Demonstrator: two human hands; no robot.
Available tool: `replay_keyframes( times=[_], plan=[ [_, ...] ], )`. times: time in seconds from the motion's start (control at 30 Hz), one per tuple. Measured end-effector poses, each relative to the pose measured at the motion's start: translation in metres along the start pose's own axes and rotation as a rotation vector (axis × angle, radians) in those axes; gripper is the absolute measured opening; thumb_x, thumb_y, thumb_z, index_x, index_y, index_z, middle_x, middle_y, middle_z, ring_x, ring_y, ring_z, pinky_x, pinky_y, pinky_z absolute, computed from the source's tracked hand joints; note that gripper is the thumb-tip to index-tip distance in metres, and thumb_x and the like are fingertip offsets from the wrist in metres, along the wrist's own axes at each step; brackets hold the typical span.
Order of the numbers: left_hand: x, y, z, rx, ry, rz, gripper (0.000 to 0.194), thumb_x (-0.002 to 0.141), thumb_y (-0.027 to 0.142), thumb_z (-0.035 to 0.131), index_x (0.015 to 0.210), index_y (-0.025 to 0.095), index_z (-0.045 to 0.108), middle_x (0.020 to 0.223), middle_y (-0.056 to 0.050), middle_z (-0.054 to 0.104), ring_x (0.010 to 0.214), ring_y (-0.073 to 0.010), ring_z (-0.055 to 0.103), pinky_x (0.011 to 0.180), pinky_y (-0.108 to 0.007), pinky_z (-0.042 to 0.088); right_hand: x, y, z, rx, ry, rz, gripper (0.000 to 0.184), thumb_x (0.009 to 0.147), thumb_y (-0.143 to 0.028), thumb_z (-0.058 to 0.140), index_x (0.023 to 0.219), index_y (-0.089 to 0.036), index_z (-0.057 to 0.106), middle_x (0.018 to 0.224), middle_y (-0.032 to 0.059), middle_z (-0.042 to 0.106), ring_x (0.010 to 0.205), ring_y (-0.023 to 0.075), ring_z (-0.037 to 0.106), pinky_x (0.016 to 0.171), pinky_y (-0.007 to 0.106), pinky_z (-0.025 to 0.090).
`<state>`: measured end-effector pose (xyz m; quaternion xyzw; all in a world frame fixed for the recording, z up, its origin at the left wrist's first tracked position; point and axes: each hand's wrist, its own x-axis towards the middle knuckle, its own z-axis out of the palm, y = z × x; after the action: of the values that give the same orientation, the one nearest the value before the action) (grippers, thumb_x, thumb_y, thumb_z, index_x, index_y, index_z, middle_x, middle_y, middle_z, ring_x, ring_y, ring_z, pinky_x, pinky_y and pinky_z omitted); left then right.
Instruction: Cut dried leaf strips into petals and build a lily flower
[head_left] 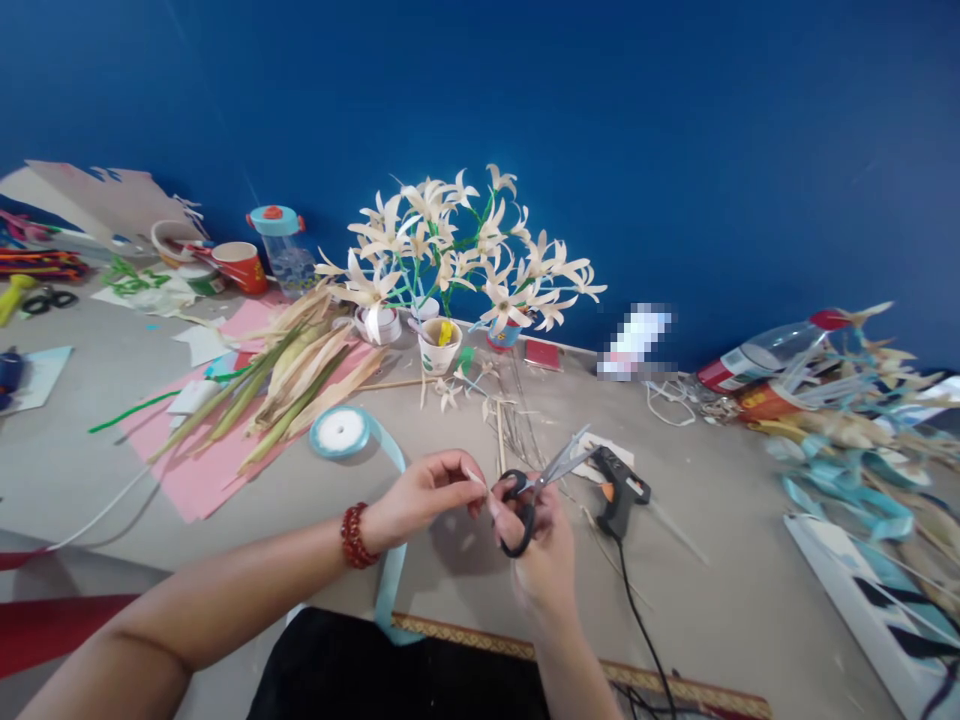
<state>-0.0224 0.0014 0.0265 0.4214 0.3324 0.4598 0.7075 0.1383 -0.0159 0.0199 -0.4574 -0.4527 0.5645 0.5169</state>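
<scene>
Head view, and here's the left hand (431, 490), thumb and forefinger pinched on a small pale sliver (489, 491) at three o'clock of its palm, right between the two hands! The right hand (546, 545) clasps black-handled steel scissors (540, 482), its fingertips just beside the sliver; whether they grip it too, nobody can tell. And look at the blades: parted, long axis between one and two o'clock, pointing away from the sliver. Its own axis is too small to call. The left fingertips have the surer hold.

Out to the containers, by clock from the hands! Eleven o'clock, a white paper cup with green print (435, 362) holds a bright yellow object (446, 332). Twelve, a red-and-blue cup (504, 338) stands beneath cream, star-shaped flowers (382, 228). Between ten and eleven, an orange-red paper cup (241, 270), contents hidden. Between two and three, a tilted orange cup (761, 402) holds pale stems (799, 368).
</scene>
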Motion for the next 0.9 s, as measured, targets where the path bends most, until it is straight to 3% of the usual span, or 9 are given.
replay_keyframes(
  times=[0.13, 0.27, 0.37, 0.53, 0.9],
  plan=[
    [0.000, 0.007, -0.001, 0.011, 0.050, 0.044, 0.019, 0.081, 0.030, 0.070, 0.079, 0.014, 0.062, 0.074, -0.002, 0.062, 0.070, -0.0118, 0.058, 0.072, -0.025, 0.046, -0.003, -0.005, -0.013, -0.117, -0.113, 0.100, 0.031, 0.075, -0.038, 0.077, 0.084, -0.022, 0.052, 0.073, -0.0027, 0.058, 0.061, 0.0122, 0.052, 0.057, 0.023, 0.041],
    [0.001, 0.012, -0.001, -0.034, 0.019, 0.067, 0.017, 0.082, 0.028, 0.070, 0.079, 0.013, 0.062, 0.086, -0.003, 0.064, 0.074, -0.0113, 0.058, 0.075, -0.026, 0.047, -0.008, -0.010, -0.030, -0.218, -0.317, 0.210, 0.037, 0.076, -0.050, 0.073, 0.082, -0.022, 0.049, 0.069, -0.0036, 0.053, 0.061, 0.0129, 0.050, 0.060, 0.024, 0.041],
    [0.002, 0.012, -0.002, -0.050, -0.004, 0.071, 0.018, 0.082, 0.028, 0.070, 0.079, 0.013, 0.062, 0.084, -0.003, 0.062, 0.073, -0.0113, 0.059, 0.073, -0.026, 0.047, -0.011, -0.009, -0.034, -0.255, -0.391, 0.257, 0.041, 0.075, -0.055, 0.071, 0.081, -0.021, 0.048, 0.069, -0.0036, 0.052, 0.061, 0.0129, 0.049, 0.059, 0.024, 0.038],
    [0.002, 0.010, -0.003, -0.055, -0.011, 0.064, 0.020, 0.081, 0.029, 0.071, 0.077, 0.013, 0.060, 0.080, -0.002, 0.063, 0.072, -0.0122, 0.059, 0.074, -0.028, 0.047, -0.011, -0.009, -0.032, -0.197, -0.447, 0.300, 0.044, 0.073, -0.057, 0.072, 0.079, -0.022, 0.046, 0.067, -0.0041, 0.052, 0.058, 0.0120, 0.047, 0.057, 0.023, 0.036],
    [0.002, 0.012, -0.003, -0.019, -0.002, 0.049, 0.023, 0.079, 0.032, 0.073, 0.075, 0.013, 0.060, 0.079, -0.003, 0.065, 0.072, -0.0131, 0.061, 0.074, -0.028, 0.048, -0.011, -0.012, -0.033, -0.196, -0.432, 0.336, 0.044, 0.070, -0.055, 0.074, 0.075, -0.022, 0.045, 0.064, -0.0049, 0.050, 0.054, 0.0105, 0.044, 0.054, 0.023, 0.035]
  ],
)
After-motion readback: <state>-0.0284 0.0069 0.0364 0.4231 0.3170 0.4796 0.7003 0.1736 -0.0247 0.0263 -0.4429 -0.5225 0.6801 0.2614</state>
